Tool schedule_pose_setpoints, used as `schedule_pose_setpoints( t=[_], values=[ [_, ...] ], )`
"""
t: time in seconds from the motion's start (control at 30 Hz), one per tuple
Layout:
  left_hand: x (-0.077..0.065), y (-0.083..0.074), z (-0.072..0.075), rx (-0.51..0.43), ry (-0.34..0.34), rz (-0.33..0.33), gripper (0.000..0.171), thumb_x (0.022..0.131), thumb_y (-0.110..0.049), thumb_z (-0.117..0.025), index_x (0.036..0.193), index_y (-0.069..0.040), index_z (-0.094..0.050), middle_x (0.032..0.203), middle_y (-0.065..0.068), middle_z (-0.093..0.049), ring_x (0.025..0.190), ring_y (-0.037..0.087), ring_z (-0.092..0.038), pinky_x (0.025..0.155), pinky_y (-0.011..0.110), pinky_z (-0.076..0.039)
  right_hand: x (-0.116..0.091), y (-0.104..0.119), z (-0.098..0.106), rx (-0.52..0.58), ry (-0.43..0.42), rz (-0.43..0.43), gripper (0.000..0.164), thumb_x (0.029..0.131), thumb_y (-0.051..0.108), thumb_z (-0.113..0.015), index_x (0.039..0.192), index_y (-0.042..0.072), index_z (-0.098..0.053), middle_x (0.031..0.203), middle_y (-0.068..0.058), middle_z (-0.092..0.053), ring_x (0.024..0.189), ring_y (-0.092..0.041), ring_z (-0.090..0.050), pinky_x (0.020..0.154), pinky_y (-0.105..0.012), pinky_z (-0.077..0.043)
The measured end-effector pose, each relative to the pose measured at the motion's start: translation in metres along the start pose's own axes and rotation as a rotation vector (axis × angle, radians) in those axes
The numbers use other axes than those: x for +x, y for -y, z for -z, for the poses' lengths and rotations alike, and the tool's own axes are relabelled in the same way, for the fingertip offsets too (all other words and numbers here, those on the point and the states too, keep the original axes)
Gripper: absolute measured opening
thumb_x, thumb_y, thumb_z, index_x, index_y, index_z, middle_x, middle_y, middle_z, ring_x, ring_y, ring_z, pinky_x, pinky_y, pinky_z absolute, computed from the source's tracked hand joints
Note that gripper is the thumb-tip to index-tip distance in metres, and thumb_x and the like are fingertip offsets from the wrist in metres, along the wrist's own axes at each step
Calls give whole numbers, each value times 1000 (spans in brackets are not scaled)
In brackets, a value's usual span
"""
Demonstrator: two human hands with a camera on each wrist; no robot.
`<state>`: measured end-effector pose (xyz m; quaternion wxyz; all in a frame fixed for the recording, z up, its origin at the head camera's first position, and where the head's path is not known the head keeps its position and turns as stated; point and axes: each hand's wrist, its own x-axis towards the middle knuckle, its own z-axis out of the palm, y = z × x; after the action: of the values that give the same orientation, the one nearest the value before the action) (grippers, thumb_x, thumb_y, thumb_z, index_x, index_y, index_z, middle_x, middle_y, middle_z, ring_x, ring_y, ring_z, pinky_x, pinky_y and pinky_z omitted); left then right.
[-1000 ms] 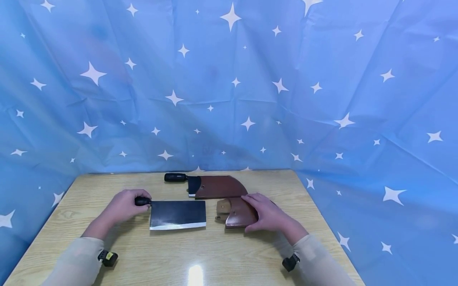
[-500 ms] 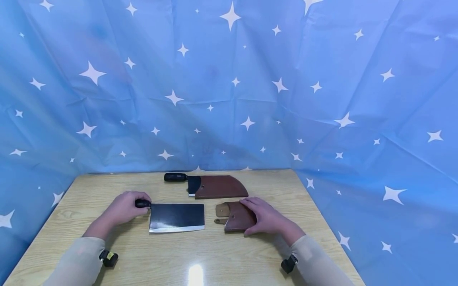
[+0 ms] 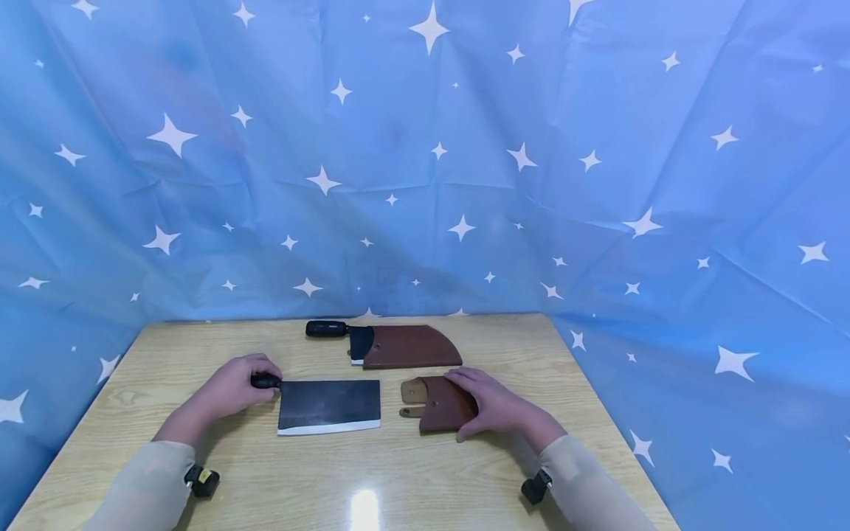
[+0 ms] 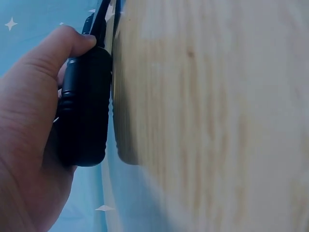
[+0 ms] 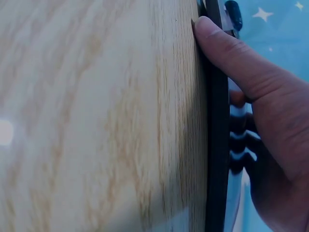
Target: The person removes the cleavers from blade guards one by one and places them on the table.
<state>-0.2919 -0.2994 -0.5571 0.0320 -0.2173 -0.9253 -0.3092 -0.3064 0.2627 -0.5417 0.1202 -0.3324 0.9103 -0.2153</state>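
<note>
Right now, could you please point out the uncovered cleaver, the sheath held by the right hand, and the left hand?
Uncovered cleaver [image 3: 329, 405], head view: middle of the blade.
Held sheath [image 3: 448, 409], head view: brown front face.
Left hand [image 3: 236, 386], head view: back of hand.

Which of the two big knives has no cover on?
The front knife, held by its black handle in the left hand. Its blade is bare, while the back knife wears a brown cover.

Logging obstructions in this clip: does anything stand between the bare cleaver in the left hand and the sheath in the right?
Nothing visible does: only table shows between cleaver and sheath, whose own flap and strap stick out toward the cleaver. The sheathed knife lies beyond, off that line.
</note>
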Motion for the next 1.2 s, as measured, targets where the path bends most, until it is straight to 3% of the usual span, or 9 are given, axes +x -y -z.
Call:
schedule_pose_setpoints(
  t=[0.33, 0.47, 0.57, 0.77, 0.93, 1.2],
  values=[
    [5, -9, 7, -28, 46, 63, 31, 93, -18, -89, 122, -11, -81, 116, -1, -74, 107, 23, -70, 94, 52, -58, -1, -1, -1, 10, -10, -10, 124, 76, 55, -101, 173, 11, -37, 177, -20, -31, 164, -44, -26, 125, -67, -32],
    [9, -13, 10, -64, 36, 90, 34, 97, -22, -87, 127, -8, -78, 119, 1, -75, 111, 26, -70, 96, 54, -57, 0, -2, 1, 29, -17, -17, 125, 77, 59, -99, 174, 14, -35, 180, -18, -27, 165, -42, -23, 126, -66, -31],
    [13, -15, 9, -64, 21, 83, 34, 100, -25, -85, 128, -9, -78, 120, 3, -75, 112, 28, -70, 95, 54, -58, 1, -1, 2, 64, -39, -16, 120, 81, 59, -97, 174, 16, -36, 180, -15, -27, 166, -41, -22, 127, -65, -31],
    [21, -19, 3, -68, 8, 51, 37, 103, -26, -82, 133, -7, -76, 130, 7, -74, 121, 36, -69, 99, 59, -57, 8, 6, 6, 80, -125, 3, 103, 91, 52, -91, 171, 11, -42, 173, -14, -40, 159, -41, -35, 123, -64, -37],
    [40, -22, -3, -47, -11, 35, 38, 104, -25, -81, 137, -7, -74, 136, 9, -70, 127, 39, -65, 102, 64, -54, 25, 11, 13, 85, -177, -16, 96, 93, 48, -90, 169, 11, -45, 171, -14, -43, 158, -39, -38, 122, -63, -39],
    [78, -32, -7, -7, -18, 14, 44, 103, -24, -82, 140, -4, -72, 148, 19, -64, 138, 47, -58, 111, 68, -47, 61, 10, 20, 67, -184, 11, 94, 95, 48, -89, 167, 5, -47, 171, -20, -42, 158, -41, -36, 125, -62, -36]
  ],
)
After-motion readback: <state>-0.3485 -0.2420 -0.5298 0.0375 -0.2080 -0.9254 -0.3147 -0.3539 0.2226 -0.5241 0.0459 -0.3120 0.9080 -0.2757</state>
